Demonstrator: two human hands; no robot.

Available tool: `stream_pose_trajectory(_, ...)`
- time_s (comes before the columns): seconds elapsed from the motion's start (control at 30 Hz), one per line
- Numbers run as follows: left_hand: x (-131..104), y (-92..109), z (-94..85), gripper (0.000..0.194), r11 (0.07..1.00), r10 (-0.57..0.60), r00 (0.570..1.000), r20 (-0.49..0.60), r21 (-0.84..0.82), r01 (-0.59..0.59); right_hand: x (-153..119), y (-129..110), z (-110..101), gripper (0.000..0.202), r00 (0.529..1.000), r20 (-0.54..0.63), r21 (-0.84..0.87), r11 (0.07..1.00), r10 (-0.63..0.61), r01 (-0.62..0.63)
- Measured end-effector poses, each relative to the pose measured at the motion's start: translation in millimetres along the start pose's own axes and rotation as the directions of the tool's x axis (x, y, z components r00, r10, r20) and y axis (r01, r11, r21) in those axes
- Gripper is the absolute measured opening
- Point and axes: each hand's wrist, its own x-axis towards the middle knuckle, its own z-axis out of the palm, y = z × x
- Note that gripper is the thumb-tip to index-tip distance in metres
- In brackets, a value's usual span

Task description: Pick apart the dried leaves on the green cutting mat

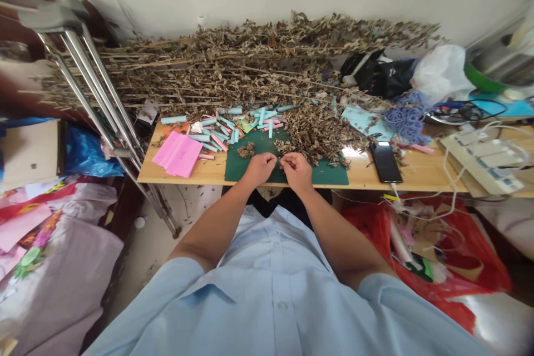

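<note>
Over the front of a green mat [329,173], my left hand [261,169] and my right hand [296,170] are nearly touching. The fingers of both are pinched together; what they hold, if anything, is too small to name. A small clump of dried leaves [246,149] lies on the mat just beyond my left hand. Behind my right hand a large heap of dried leaves [311,133] covers the mat's back right part. Pale blue and pink paper rolls [200,137] are scattered at the back left.
Long dried stalks [250,67] lie along the wall. Pink paper [178,154] is left on the wooden table [152,175]. To the right are a phone [386,162], purple yarn [408,117] and a power strip [484,158]. Metal crutches [95,78] lean at the left; a red bag [479,256] is below right.
</note>
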Motion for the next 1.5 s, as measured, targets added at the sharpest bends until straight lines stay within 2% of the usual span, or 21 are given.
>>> stream_pose_trajectory(0.07,-1,1,-0.4,0.023,1.0,0.005,1.0,0.013,0.0,-0.005,0,4,0,0.023,0.998,0.018,-0.049,0.997,-0.053,0.054)
stream_pose_trajectory(0.23,-3,4,-2.2,0.03,0.996,-0.072,0.995,0.062,-0.056,0.076,-1,9,-1,0.026,0.991,0.036,-0.146,0.98,-0.13,0.134)
stream_pose_trajectory(0.43,0,8,-1.8,0.022,0.999,-0.039,0.999,0.01,0.035,0.039,-5,5,0,0.029,0.982,0.07,-0.18,0.966,-0.176,0.186)
stream_pose_trajectory(0.53,1,8,-1.2,0.022,0.998,-0.039,0.999,0.005,0.044,0.038,-4,4,-1,0.028,0.986,0.052,-0.14,0.976,-0.159,0.164)
stream_pose_trajectory(0.7,2,3,0.5,0.027,0.999,-0.028,0.999,0.028,0.026,0.027,1,3,-2,0.027,0.998,-0.049,0.022,0.999,-0.034,0.035)
stream_pose_trajectory(0.9,2,-2,-0.2,0.027,0.999,-0.031,0.996,0.078,-0.016,0.032,0,8,1,0.024,0.993,0.011,-0.047,0.992,-0.114,0.114)
stream_pose_trajectory(1.1,0,-2,-2.3,0.024,0.999,0.003,0.994,0.109,-0.044,0.002,-1,9,1,0.025,0.986,-0.021,-0.132,0.978,-0.163,0.159)
stream_pose_trajectory(1.23,-1,-1,-0.7,0.018,1.0,0.025,0.997,0.072,0.013,-0.026,0,9,1,0.027,0.988,-0.032,-0.111,0.983,-0.152,0.148)
stream_pose_trajectory(1.5,0,-1,2.3,0.018,0.998,0.01,0.997,0.079,0.065,-0.015,1,10,1,0.033,0.993,-0.01,-0.065,0.991,-0.115,0.114)
